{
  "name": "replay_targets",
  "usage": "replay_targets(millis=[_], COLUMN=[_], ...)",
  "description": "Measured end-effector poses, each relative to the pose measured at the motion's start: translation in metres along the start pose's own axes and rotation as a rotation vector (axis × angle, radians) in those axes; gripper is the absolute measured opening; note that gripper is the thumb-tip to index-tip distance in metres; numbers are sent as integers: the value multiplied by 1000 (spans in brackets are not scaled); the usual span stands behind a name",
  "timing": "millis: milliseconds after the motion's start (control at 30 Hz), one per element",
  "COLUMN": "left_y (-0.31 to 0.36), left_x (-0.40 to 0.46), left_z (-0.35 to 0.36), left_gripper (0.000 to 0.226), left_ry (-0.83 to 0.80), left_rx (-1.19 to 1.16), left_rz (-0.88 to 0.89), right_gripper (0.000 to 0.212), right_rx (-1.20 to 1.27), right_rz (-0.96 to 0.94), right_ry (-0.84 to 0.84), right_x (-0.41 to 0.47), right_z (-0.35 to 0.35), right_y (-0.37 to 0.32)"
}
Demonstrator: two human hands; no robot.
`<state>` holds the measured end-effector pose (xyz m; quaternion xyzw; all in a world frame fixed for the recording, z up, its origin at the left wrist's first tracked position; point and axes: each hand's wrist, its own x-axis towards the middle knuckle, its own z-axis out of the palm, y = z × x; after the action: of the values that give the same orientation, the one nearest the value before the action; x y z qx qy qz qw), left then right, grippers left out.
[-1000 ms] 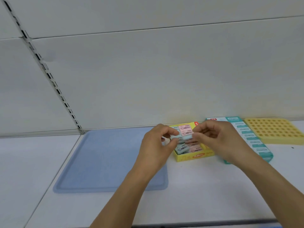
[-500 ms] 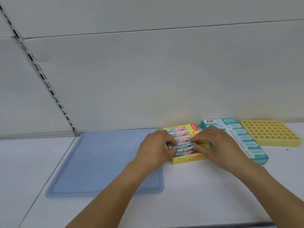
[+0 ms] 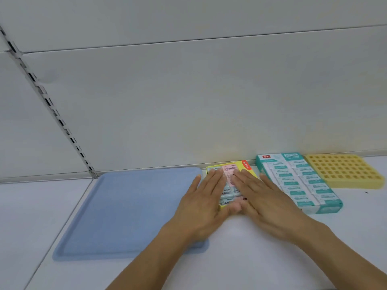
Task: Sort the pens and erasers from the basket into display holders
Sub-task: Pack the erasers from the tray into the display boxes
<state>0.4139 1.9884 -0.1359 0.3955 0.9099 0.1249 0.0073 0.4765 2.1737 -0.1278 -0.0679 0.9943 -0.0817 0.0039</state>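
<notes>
Half a second ago both my hands were pinching erasers into the yellow box; now my left hand [image 3: 206, 200] and my right hand [image 3: 259, 198] lie flat on top of it, fingers straight, gripping nothing, pressing the rows level; I judge that this box is filled and the erasers are seated. Under my palms sits the yellow eraser box [image 3: 247, 166], and between my hands a pink eraser [image 3: 230, 174] and pale blue erasers [image 3: 227, 193] show, packed side by side; how many lie beneath my fingers I cannot tell. Just right of my right hand stands the teal eraser box [image 3: 297, 181], its rows full of white-and-teal erasers; further right, the yellow grid holder [image 3: 343, 171] has open cells, and I see no pens in them. Left of my left hand lies the blue tray [image 3: 125, 208], my left wrist over its near corner; the basket is out of view.
</notes>
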Motion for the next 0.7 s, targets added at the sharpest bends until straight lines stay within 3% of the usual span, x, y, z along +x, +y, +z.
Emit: replay_targets(millis=[67, 200, 367, 467, 600, 700], left_y=[-4, -4, -4, -7, -20, -29], left_x=[0, 2, 3, 4, 21, 43], left_z=[4, -4, -8, -11, -23, -30], left_gripper=[117, 113, 105, 107, 128, 140], left_ry=[-58, -108, -156, -207, -240, -303], left_rx=[64, 133, 143, 203, 76, 7], left_rz=[12, 19, 60, 100, 111, 85], right_gripper=[103, 116, 102, 105, 121, 131], right_rx=[-37, -66, -22, -2, 63, 8], right_rz=[0, 8, 27, 45, 257, 458], right_ry=[-81, -94, -66, -59, 80, 38], right_x=[-2, -1, -6, -13, -23, -33], right_z=[2, -3, -4, -8, -21, -26], right_y=[1, -4, -5, -3, 18, 33])
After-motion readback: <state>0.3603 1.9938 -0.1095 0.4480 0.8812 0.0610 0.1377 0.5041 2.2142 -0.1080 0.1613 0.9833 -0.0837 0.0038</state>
